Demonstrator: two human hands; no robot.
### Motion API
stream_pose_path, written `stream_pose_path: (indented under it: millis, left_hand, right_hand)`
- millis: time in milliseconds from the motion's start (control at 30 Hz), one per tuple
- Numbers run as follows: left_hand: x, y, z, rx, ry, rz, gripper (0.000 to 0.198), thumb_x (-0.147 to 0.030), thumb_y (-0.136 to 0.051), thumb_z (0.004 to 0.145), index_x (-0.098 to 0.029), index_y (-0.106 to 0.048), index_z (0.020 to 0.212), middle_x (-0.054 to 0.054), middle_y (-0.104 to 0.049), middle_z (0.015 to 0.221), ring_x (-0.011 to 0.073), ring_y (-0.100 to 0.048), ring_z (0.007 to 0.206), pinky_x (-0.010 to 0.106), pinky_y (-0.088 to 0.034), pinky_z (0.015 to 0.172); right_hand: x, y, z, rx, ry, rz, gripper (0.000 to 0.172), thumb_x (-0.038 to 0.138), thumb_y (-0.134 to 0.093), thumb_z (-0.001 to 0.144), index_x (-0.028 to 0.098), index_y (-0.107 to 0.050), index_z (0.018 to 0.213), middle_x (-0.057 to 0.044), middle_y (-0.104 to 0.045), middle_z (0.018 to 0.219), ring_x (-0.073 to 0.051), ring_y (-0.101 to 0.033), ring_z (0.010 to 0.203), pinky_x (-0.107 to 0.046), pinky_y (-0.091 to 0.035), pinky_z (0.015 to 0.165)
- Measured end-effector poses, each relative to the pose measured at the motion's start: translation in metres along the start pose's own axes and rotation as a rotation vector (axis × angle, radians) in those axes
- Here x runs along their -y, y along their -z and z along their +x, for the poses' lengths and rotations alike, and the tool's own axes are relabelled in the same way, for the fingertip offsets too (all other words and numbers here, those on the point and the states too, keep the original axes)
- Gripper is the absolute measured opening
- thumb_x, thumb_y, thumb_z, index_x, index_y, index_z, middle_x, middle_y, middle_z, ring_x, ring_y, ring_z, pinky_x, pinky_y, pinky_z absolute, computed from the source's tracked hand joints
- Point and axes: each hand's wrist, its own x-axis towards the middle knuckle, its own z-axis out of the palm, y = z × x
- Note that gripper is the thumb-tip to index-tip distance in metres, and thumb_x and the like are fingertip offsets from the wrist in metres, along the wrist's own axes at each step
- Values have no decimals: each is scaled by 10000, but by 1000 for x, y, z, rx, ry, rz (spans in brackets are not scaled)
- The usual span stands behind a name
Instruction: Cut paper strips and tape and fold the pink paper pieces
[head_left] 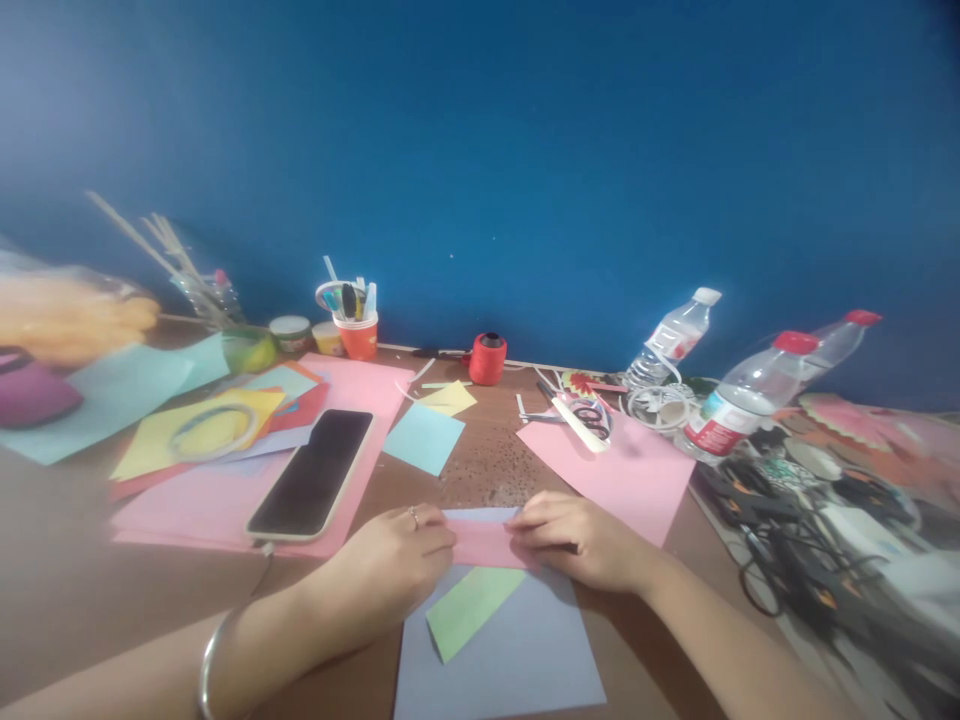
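A folded pink paper (pixel 486 543) lies across the top part of a lavender sheet (pixel 502 670). At its left end my left hand (pixel 409 560), with a ring and a bracelet, is closed with curled fingers on the paper. My right hand (pixel 574 538) pinches the right end, thumb and fingertips close together. Below the pink paper, a green paper strip (pixel 474 608) rests at a slant on the lavender sheet, touching neither hand.
Left stands a phone (pixel 311 475) on pink sheets (pixel 180 525). Behind are a blue square (pixel 426 438), a red spool (pixel 488 360) and an orange cup of tools (pixel 358 338). On the right are scissors (pixel 592 418), bottles (pixel 739 400) and tangled cables (pixel 795 540).
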Motion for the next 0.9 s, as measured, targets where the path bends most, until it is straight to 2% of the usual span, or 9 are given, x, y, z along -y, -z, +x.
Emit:
stream_pose_path:
  millis: [300,467,567,667,800,900]
  left_hand:
    - [0,3,0,12,12,-5,217,-44,-441,810,-176,-603,753,33,-625,784,169,-547,873,294,-461,805]
    - [0,4,1,58,33,-26,208,-28,-448,793,-170,-599,780,36,-632,802,174,-559,833,293,-476,741]
    - [1,3,1,82,50,-5,200,-22,-462,782,-164,-594,830,50,-645,1001,183,-569,847,302,-481,702]
    - [2,2,0,104,58,3,210,-21,-482,777,-170,-586,881,33,-581,1210,194,-565,932,323,-476,761]
    - [2,1,0,139,87,-16,215,-38,-512,778,-178,-579,928,19,-595,1199,190,-570,932,325,-472,778]
    - [2,2,2,143,99,-32,243,-46,-519,777,-186,-574,969,25,-612,1161,187,-575,891,323,-476,754]
  right_hand:
    - [-1,0,-1,14,-5,-19,244,241,-504,887,214,-642,1086,-30,-636,1131,-171,-511,1019,-322,-408,911]
    - [6,2,2,41,-14,-77,276,237,-482,898,195,-608,1140,-36,-647,1102,-173,-503,1013,-311,-420,897]
    - [13,5,4,72,0,-156,268,249,-447,913,203,-627,1107,-36,-649,1090,-175,-499,999,-309,-426,871]
    - [17,5,5,87,33,-257,270,223,-412,922,212,-663,1021,-35,-652,1070,-197,-487,1001,-339,-422,847]
    - [14,-7,7,23,34,-356,248,171,-421,902,178,-668,892,-74,-658,922,-204,-505,901,-339,-425,762]
    - [12,-20,12,-41,5,-409,208,207,-432,909,170,-636,919,-75,-629,894,-185,-509,814,-307,-417,688]
